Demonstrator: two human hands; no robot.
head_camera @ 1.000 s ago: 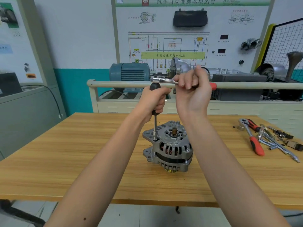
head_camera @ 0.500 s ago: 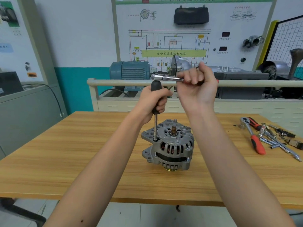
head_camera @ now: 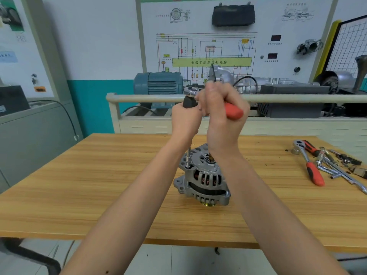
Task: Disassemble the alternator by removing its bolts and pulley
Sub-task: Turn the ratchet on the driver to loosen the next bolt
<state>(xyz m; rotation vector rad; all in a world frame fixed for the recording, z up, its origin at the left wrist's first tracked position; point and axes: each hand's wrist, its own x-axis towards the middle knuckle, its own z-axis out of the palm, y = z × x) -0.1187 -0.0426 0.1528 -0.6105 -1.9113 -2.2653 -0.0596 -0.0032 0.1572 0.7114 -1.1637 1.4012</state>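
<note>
With my left hand [head_camera: 185, 118] gripping the black driver handle [head_camera: 189, 101] and my right hand [head_camera: 222, 114] wrapped round the ratchet [head_camera: 233, 111], I worry the socket [head_camera: 187, 162] cams off its bolt, tipping the unclamped alternator [head_camera: 202, 175] mid-counter [head_camera: 99, 185].

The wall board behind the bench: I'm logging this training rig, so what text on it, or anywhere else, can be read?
"自动变速器控制电脑": on the yellow-green bar of the wiring diagram board.
Small captions on the board: too small to read.
Left wall posters: blurred.
Alternator, tools: no legible text.
</note>
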